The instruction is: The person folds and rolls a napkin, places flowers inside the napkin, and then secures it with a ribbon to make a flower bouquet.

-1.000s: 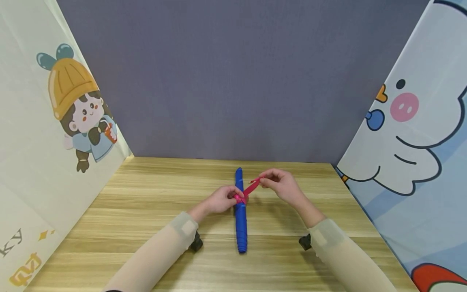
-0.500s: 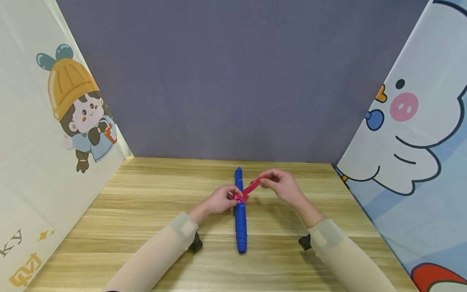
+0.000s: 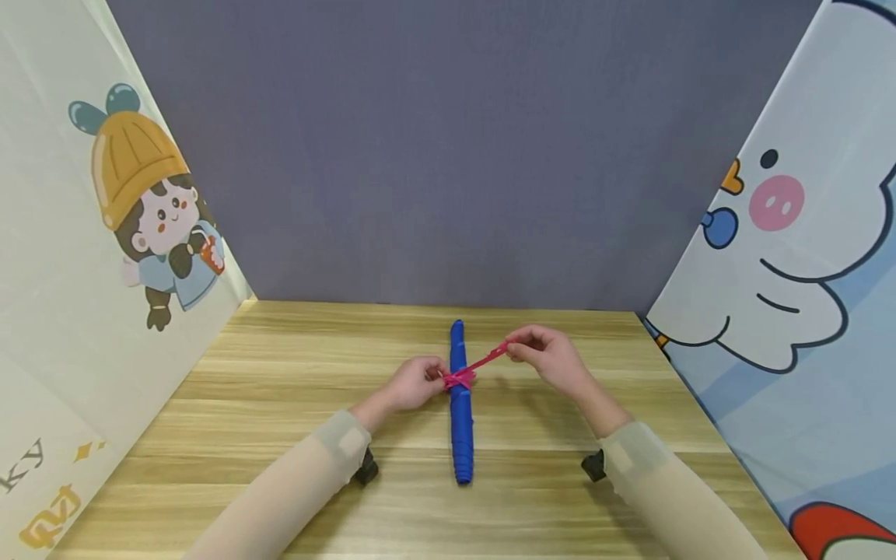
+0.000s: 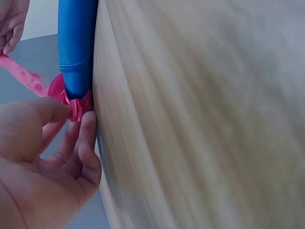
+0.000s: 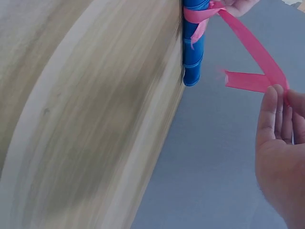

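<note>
A long, slim blue roll point(image 3: 461, 435) lies lengthwise on the table, with a pink ribbon point(image 3: 486, 360) wrapped round its middle. My left hand point(image 3: 418, 381) pinches the bunched ribbon between thumb and fingers at the roll's left side, as the left wrist view shows on the pink bunch point(image 4: 77, 109). Up and to the right, my right hand point(image 3: 553, 359) pinches the other ribbon length, which stretches in a straight line from the roll. In the right wrist view a short free tail point(image 5: 245, 80) sticks out beyond the right fingers, and another ribbon end hangs beside the roll.
The wooden table point(image 3: 294, 342) ends at a grey-purple back panel point(image 3: 448, 155). Printed cartoon sheets stand on the left point(image 3: 42, 257) and right point(image 3: 826, 311). Black wrist devices point(image 3: 366, 468) show under both sleeves.
My left hand has shifted slightly left off the top of the roll, baring the ribbon there. The right hand has drawn slightly right, and the ribbon now looks narrower and longer.
</note>
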### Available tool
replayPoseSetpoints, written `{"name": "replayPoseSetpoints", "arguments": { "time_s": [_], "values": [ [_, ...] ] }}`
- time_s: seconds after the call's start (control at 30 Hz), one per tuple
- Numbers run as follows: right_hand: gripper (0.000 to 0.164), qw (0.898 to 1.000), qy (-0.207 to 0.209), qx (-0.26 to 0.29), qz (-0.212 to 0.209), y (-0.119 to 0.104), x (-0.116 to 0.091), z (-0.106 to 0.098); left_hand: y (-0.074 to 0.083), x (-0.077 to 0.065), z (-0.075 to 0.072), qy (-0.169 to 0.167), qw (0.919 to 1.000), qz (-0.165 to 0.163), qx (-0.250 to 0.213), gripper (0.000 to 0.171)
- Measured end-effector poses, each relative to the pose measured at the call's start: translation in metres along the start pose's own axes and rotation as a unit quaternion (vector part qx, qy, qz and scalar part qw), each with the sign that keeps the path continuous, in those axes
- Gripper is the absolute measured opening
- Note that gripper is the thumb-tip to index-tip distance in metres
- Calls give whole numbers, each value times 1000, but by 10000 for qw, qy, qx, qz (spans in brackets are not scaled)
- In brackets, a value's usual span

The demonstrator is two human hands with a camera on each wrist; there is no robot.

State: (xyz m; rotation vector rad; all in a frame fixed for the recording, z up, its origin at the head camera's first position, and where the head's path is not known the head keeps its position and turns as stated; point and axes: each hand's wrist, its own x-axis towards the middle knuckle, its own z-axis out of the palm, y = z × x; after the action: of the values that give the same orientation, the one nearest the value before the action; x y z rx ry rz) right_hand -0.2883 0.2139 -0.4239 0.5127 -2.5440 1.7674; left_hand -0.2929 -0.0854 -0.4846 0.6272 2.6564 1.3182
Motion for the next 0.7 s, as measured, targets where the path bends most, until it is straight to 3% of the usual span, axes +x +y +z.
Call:
{"name": "replayPoseSetpoints", "arguments": {
  "time_s": [0.07,0.27,0.4,0.7],
  "values": [
    [24,10000,1,-6,28,2,-1,-1,-1,0,-1,9,10000,-8,-30,11],
    [26,10000,-30,-25,54,7,-3,-5,-2,-2,-5,-53,9961,-327,-820,25],
    [26,9999,21,-75,74,10,-6,-9,-4,-4,-9,-109,9932,-483,-1055,30],
    [27,9996,73,-238,153,18,-9,-16,-7,-14,-22,-35,9984,-368,-423,12]
  ]
}}
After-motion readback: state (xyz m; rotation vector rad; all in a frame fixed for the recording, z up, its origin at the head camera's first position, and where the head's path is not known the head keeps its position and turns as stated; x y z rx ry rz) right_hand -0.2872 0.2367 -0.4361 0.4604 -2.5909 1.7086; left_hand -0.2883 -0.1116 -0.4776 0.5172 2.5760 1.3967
